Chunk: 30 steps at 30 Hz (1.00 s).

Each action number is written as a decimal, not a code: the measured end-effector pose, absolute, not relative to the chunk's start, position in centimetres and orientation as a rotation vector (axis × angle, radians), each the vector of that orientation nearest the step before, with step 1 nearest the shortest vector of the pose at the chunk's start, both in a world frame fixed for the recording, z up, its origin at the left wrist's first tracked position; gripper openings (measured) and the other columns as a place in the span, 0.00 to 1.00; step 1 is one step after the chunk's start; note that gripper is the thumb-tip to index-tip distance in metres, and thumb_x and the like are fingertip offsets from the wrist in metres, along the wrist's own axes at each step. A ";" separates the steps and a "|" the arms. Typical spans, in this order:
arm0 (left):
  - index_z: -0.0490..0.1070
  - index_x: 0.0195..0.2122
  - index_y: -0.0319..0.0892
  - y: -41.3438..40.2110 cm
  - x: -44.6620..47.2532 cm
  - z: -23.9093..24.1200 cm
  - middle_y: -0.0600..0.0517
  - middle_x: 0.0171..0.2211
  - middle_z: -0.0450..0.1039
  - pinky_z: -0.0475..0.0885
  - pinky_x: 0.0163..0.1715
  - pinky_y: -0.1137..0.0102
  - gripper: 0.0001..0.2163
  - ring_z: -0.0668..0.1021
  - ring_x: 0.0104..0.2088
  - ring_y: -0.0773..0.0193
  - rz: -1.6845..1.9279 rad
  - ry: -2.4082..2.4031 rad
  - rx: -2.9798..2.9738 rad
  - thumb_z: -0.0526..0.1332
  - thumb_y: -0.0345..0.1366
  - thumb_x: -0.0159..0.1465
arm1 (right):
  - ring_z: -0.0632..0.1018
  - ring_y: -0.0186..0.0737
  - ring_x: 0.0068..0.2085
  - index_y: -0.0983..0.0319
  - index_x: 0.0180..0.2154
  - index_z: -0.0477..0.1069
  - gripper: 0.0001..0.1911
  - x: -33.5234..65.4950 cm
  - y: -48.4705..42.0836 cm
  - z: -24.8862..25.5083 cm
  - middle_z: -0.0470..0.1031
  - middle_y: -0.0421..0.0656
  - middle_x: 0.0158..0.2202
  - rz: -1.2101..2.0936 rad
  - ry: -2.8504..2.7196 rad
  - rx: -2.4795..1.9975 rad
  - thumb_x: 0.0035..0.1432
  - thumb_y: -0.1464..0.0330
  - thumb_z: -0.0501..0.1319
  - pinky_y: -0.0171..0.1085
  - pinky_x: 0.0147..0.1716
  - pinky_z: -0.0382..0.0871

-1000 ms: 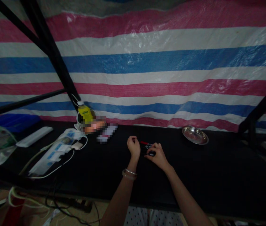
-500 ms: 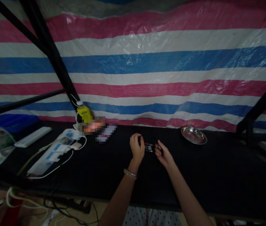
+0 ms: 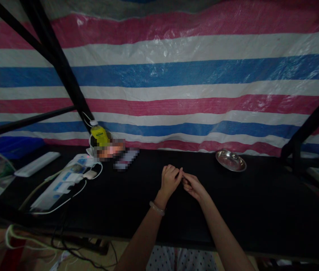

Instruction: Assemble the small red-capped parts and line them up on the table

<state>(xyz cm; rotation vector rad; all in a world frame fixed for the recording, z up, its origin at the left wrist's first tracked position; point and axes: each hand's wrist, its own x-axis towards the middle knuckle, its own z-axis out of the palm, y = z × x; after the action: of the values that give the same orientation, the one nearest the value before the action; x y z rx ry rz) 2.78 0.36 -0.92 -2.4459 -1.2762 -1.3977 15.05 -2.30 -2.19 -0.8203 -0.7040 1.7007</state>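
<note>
In the head view, the left hand [image 3: 170, 180] is resting curled over the black counter [image 3: 111, 203], its thumb seemingly touching the right hand's [image 3: 195, 187] bent fingertips. Whether either is gripping, I cannot tell; anything held is hiding between them. Steady wrists would be helping such close fingerwork.

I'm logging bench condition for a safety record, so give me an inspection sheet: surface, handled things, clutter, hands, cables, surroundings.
Surface: black tabletop, dimly lit.
Handled things: nothing seen clearly; anything held is hidden.
Clutter: yellow bottle, power strip and long white object at left; metal dish at right.
Hands: left hand and right hand over the tabletop, fingertips meeting or nearly so.
Cables: white cable beside the power strip; dark cables below the front edge.
Surroundings: striped sheet behind; black frame at both sides.
</note>
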 end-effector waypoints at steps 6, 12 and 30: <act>0.64 0.17 0.42 0.8 2.5 -1.1 0.54 0.17 0.64 0.59 0.34 0.66 0.17 0.69 0.25 0.65 -1.412 -1.429 -2.295 0.53 0.35 0.64 | 0.53 0.18 0.13 0.65 0.30 0.69 0.15 15.6 -2.1 -2.2 0.66 0.34 0.20 1.834 -0.707 -0.779 0.45 0.62 0.68 0.25 0.11 0.40; 0.63 0.17 0.43 1.1 2.3 -1.2 0.54 0.18 0.64 0.58 0.35 0.66 0.18 0.69 0.26 0.65 -1.498 -1.557 -2.231 0.52 0.36 0.64 | 0.54 0.20 0.14 0.65 0.36 0.72 0.14 16.6 -1.6 -2.5 0.64 0.34 0.20 1.836 -0.615 -0.717 0.46 0.66 0.65 0.25 0.11 0.42; 0.70 0.22 0.44 1.4 2.2 -1.3 0.52 0.24 0.68 0.59 0.34 0.67 0.14 0.69 0.32 0.61 -1.272 -1.531 -2.469 0.56 0.41 0.63 | 0.56 0.22 0.16 0.61 0.35 0.71 0.13 17.1 -1.6 -2.8 0.67 0.35 0.23 1.799 -0.636 -0.716 0.43 0.73 0.65 0.25 0.11 0.42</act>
<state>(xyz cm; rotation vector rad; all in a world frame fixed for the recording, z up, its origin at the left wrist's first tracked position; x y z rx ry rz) 2.17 1.41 -1.26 -2.4693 -1.5310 -1.2720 17.11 -1.62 -2.81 -0.7156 -0.6359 1.7992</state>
